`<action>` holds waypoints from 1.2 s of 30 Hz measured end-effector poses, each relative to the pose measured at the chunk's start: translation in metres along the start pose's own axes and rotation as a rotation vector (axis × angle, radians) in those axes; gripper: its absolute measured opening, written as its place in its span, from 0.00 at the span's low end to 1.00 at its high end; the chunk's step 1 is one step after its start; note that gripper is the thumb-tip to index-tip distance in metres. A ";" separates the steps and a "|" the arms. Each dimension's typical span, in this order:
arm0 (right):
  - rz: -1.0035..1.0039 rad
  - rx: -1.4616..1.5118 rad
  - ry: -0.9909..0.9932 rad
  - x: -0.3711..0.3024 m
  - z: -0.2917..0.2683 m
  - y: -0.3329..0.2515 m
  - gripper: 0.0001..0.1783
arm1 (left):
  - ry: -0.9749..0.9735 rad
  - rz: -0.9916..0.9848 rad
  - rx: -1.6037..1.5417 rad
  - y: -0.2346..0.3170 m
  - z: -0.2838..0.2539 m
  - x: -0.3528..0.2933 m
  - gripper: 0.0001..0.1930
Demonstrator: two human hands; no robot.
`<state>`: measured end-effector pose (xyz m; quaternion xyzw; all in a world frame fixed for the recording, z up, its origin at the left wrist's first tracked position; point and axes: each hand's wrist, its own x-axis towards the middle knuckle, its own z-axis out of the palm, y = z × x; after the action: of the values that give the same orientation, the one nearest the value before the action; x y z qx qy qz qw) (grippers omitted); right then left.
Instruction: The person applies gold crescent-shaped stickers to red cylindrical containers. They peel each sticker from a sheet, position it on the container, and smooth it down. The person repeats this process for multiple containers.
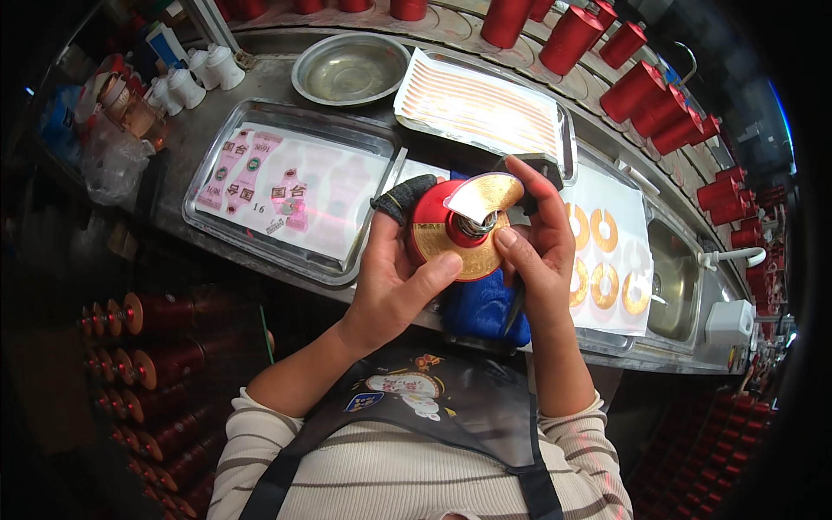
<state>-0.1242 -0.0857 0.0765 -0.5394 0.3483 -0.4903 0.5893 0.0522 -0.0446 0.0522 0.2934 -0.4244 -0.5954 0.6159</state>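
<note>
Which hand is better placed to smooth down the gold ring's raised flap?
Probably the right hand: its raised index finger is beside the flap. The left hand holds the red bottle from the opposite side, its thumb on the gold ring's flatter part.

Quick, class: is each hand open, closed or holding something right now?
Left hand: closed on the shiny red bottle, thumb on the gold ring-shaped label.
Right hand: half-curled, thumb against the label; whether it grips the raised end cannot be told.

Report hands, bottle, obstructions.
Left hand gripping red bottle; right hand, thumb beside neck. Gold ring label partly flat on bottle. Possible obstruction: its raised end.
</note>
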 end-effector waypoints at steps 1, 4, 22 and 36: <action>0.000 0.005 -0.002 0.000 0.000 0.000 0.36 | -0.002 0.000 0.006 0.000 0.000 0.000 0.34; -0.012 0.053 0.038 0.001 0.006 0.001 0.36 | 0.004 0.016 0.027 0.000 0.000 -0.001 0.35; -0.070 -0.060 -0.037 0.001 0.005 0.002 0.38 | 0.196 0.581 1.123 -0.006 -0.020 -0.022 0.21; -0.046 -0.105 -0.121 0.025 -0.011 -0.005 0.23 | 0.222 0.623 1.337 -0.016 0.026 -0.023 0.17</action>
<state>-0.1291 -0.1122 0.0828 -0.6061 0.3247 -0.4513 0.5688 0.0235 -0.0204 0.0466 0.5299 -0.6949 0.0248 0.4855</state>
